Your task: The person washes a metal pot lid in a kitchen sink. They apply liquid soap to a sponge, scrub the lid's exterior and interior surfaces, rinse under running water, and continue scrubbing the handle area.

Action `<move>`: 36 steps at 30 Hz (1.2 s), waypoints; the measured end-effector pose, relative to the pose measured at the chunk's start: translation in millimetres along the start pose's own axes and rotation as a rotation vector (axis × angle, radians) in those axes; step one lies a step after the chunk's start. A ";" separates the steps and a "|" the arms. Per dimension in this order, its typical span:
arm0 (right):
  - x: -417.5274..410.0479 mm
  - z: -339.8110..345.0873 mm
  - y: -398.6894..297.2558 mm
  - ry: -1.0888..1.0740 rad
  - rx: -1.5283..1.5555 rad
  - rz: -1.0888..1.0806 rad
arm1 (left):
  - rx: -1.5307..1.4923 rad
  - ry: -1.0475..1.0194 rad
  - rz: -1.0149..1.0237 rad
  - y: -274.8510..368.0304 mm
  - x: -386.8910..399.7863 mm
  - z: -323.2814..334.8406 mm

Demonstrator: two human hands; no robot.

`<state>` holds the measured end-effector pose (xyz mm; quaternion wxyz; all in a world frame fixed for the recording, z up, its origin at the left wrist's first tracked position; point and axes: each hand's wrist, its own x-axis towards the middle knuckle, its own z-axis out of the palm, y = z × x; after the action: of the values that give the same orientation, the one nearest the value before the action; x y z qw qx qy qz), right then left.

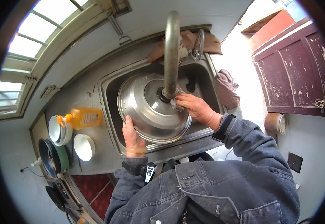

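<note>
A large domed steel pot lid (pixel 158 123) with a round glass centre and a black knob (pixel 161 94) is tilted over the steel sink (pixel 110 112). My left hand (pixel 133 135) grips its near left rim, thumb on top and fingers hidden beneath. On the dome's right side, close to the knob, my right hand (pixel 198 108) presses a pale mesh scrubbing pad (pixel 181 105) against the metal. The thick curved tap spout (pixel 171 53) passes above the lid and hides part of it. Whether water is running, I cannot tell.
Left of the sink stand a pump bottle of orange liquid (pixel 86 118), a white bowl (pixel 84 147), stacked bowls (pixel 56 129) and a dark pan (pixel 48 156). A brown cloth (pixel 211 44) lies behind the sink, a purplish towel (pixel 227 89) on the right. A maroon door (pixel 294 70) stands beyond.
</note>
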<state>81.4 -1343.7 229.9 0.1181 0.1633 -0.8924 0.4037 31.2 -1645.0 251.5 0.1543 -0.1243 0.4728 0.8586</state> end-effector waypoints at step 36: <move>47.9 1.1 -2.3 -0.009 0.285 0.248 | -0.187 -0.395 -0.382 29.0 -5.9 8.4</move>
<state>38.2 -1355.4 247.2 0.0390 0.0688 -0.8399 0.5369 24.9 -1653.4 280.4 0.3903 -0.0551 0.3203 0.8614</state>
